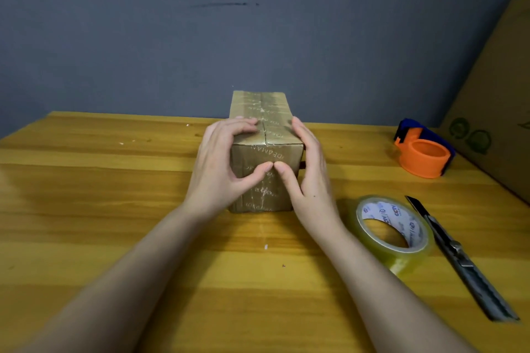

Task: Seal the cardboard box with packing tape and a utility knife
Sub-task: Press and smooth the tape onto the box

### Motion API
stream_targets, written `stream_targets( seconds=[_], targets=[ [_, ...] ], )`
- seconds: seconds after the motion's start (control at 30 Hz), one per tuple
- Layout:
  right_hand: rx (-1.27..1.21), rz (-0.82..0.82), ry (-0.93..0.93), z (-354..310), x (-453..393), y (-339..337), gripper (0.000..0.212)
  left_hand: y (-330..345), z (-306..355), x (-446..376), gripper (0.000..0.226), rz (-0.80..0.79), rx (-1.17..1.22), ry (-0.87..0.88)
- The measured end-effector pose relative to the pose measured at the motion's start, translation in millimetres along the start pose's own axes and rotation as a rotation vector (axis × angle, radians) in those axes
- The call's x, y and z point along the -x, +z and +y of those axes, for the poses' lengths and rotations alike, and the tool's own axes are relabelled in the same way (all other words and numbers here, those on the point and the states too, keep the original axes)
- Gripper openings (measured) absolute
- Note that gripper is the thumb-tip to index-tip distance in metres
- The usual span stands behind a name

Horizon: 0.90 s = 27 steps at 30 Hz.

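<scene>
- Two bare hands clasp the box (pixel 265 149) on the desk (pixel 114 209): left hand (pixel 220 169) against its left side, right hand (pixel 308 178) against its right.
- Both thumbs press the near face, tips meeting at its middle; the fingers curl over the top edge.
- Box sides under the palms are hidden; print on the box is too faint to read.
- Tape (pixel 394 233) lies flat just right of the right wrist, touching neither hand.
- Knife (pixel 459 258) lies further right, beyond the tape; whether its blade is out is unclear.
- Orange dispenser (pixel 423 152) sits well right of the right hand.
- Large carton (pixel 499 89), far right, is cut off by the edge.
</scene>
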State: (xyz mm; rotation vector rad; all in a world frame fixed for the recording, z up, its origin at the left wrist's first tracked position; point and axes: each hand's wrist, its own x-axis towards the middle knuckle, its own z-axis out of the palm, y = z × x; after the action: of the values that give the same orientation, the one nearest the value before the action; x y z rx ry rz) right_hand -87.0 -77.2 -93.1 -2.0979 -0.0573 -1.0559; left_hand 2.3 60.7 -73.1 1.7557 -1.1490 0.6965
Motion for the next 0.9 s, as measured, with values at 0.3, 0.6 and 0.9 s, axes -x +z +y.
stream_targets(
  seconds=[0.3,0.6,0.9],
  targets=[
    [0.028,-0.032,-0.032,3,1,0,0.066,-11,-1,-1,0.055,-0.11,-0.001,0.009],
    [0.085,0.233,0.081,-11,-14,16,0.043,-4,8,-7,0.022,0.053,0.173,-0.177],
    [0.102,0.206,0.0,-4,-9,16,0.049,-2,2,-2,0.027,0.047,0.133,-0.097]
  ],
)
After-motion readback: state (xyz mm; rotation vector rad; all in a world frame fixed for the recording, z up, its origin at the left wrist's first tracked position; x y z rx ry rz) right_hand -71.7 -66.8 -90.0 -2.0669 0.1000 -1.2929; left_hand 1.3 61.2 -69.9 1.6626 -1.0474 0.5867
